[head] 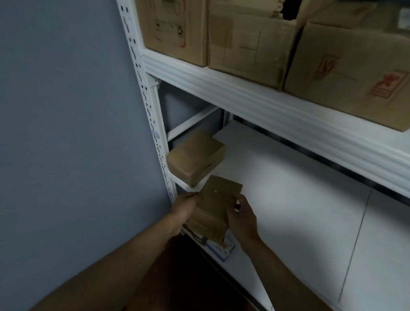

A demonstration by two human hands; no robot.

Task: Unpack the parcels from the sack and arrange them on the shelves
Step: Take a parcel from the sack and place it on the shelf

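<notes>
Parcel (217, 198): brown, held between both hands over the lower shelf's (292, 195) front edge
Left hand (184, 209): grips its left side
Right hand (242, 219): pinches its right edge
Shelved parcel (195, 158): just behind, left corner

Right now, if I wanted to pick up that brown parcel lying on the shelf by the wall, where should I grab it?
Probably by its two long side faces, coming from the open front. The brown parcel lies flat in the shelf's left back corner, with the white post close on its left, so the front corner that sticks toward you is easiest to reach.
</notes>
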